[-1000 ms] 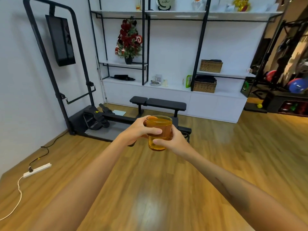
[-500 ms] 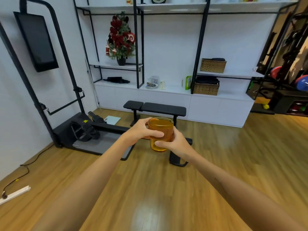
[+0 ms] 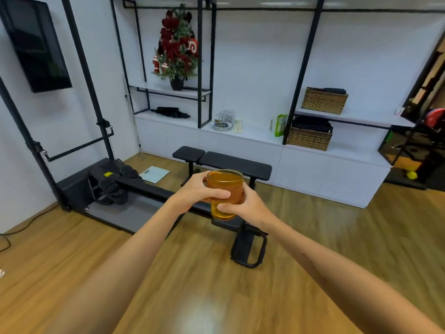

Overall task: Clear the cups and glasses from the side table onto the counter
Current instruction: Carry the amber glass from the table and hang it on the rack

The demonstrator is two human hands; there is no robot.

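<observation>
— What's ahead of you?
— I face a black weight bench (image 3: 222, 162) on a wooden floor (image 3: 216, 285), with a rowing machine (image 3: 115, 186) to its left.
— And behind?
— White shelving (image 3: 240, 133) holds a small decorated Christmas tree (image 3: 177, 49) and two wicker baskets (image 3: 323, 100). A dark screen (image 3: 36, 44) hangs on my left wall.

A: The glass (image 3: 225, 192) is clear and smooth. The floor (image 3: 216, 285) is glossy wood.
B: Yes. The baskets (image 3: 323, 100) look woven and rough, the bench (image 3: 234, 163) pad matt black
</observation>
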